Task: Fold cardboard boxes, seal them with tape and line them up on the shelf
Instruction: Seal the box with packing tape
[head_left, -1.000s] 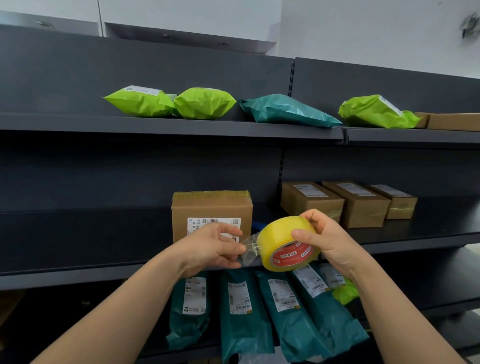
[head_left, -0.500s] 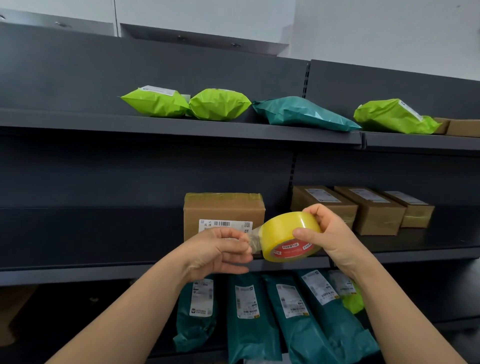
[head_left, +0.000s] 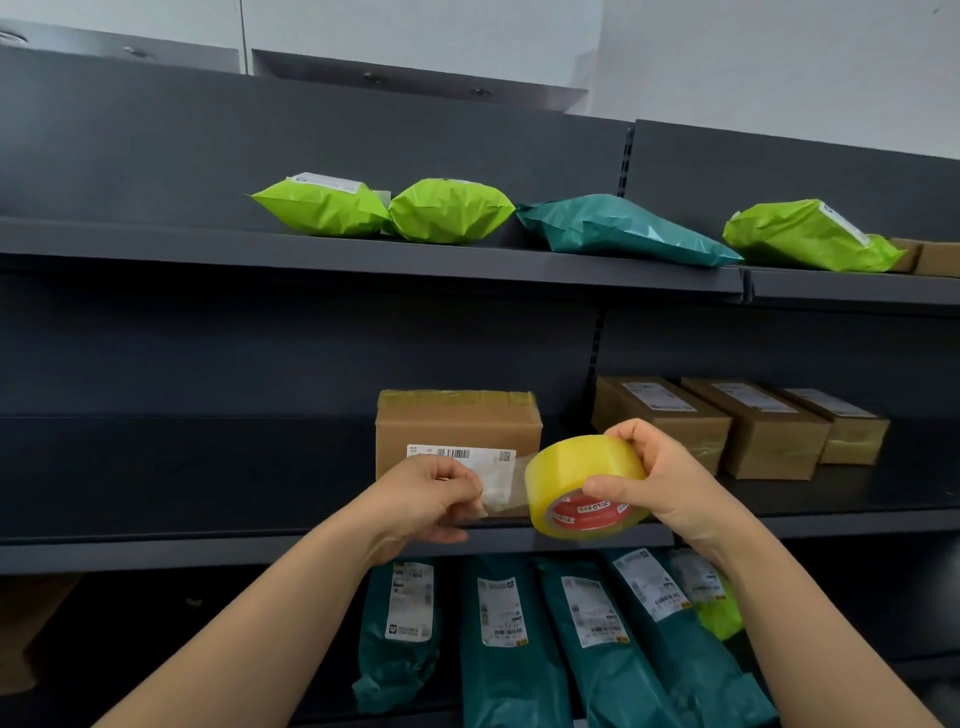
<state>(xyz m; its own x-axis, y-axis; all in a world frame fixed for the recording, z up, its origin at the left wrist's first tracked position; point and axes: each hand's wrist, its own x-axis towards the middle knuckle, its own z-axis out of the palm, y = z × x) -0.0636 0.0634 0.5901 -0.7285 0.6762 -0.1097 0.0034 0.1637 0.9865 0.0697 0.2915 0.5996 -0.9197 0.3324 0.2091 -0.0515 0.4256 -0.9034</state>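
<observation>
Head view: the right hand (head_left: 670, 483) curls round the yellow tape roll (head_left: 582, 473), which is held in the air in front of the middle shelf (head_left: 208, 552), while the left hand (head_left: 423, 501) pinches the clear free end (head_left: 503, 486) just left of the roll. Behind them, on that shelf, stands a cardboard box (head_left: 457, 421) with tape across its top and a label (head_left: 462, 455) on its near face; three smaller boxes (head_left: 763, 431) lie in a row further right. The main risk, I judge, lies in the short strip. It looks crumpled at the pinch, and if it twists or folds back it sticks to itself or to the skin and becomes useless for a clean seal. A jerky pull may split the film lengthwise or snap the end back onto the roll, where a clear edge is hard to find again. The roll is held only by its rim, so a hard tug could wrench it loose. Against the earlier frames, the stretch of tape between hand and roll is slightly longer. The roll is also turned so that less of its red core label (head_left: 587, 512) faces the camera, and the shelves sit a little lower and further right in view. Both grips are unchanged.
</observation>
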